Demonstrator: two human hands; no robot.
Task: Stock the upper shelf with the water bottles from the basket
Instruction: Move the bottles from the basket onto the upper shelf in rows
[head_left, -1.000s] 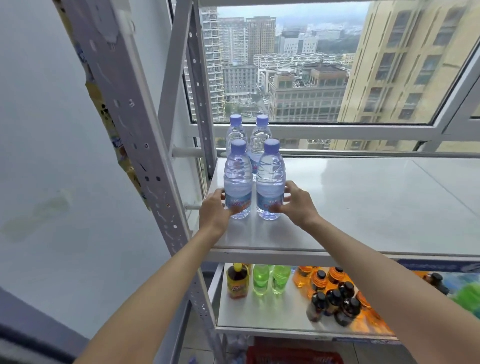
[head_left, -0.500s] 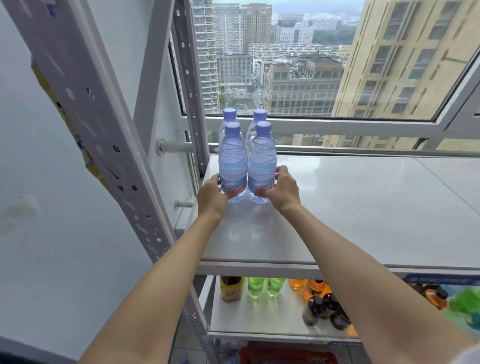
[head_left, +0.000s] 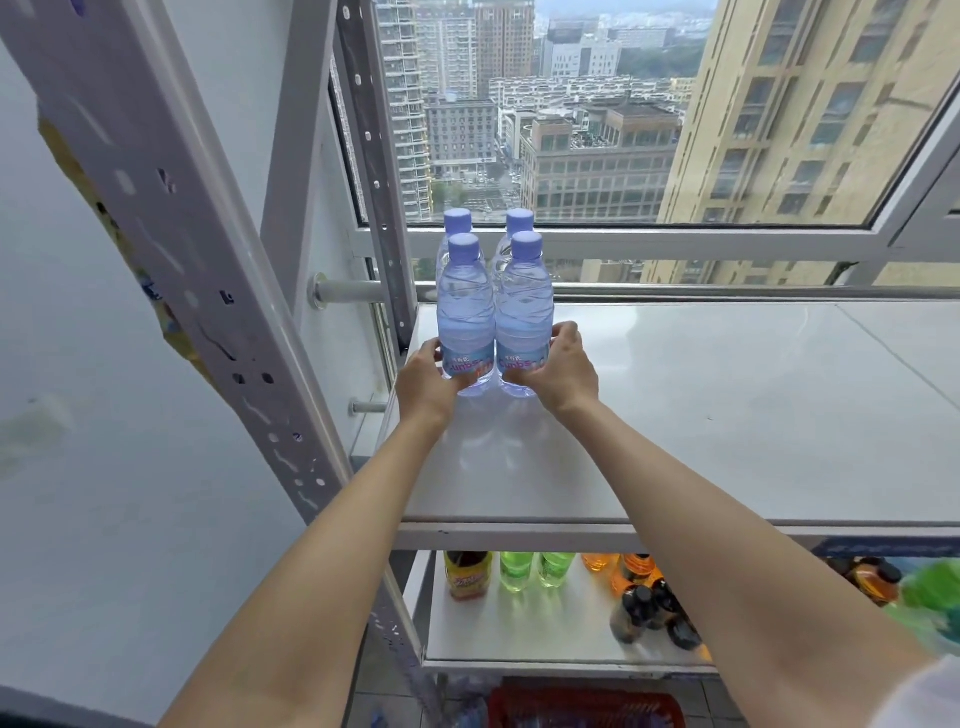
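Two clear water bottles with purple caps stand side by side on the white upper shelf (head_left: 727, 415) at its far left. My left hand (head_left: 427, 383) grips the base of the left front bottle (head_left: 465, 312). My right hand (head_left: 561, 371) grips the base of the right front bottle (head_left: 524, 317). Directly behind them stand two more bottles, the back left bottle (head_left: 457, 222) and the back right bottle (head_left: 519, 221), mostly hidden apart from their caps. A red basket (head_left: 582, 706) shows at the bottom, under the shelves.
The perforated shelf upright (head_left: 218, 291) rises at the left and a second post (head_left: 374, 166) stands beside the bottles. A window (head_left: 623, 130) closes the back. The lower shelf (head_left: 519, 634) holds yellow, green, orange and dark drink bottles.
Both hands have slid the two front bottles back along the shelf until they stand close against the rear pair. The camera has tilted and come closer.
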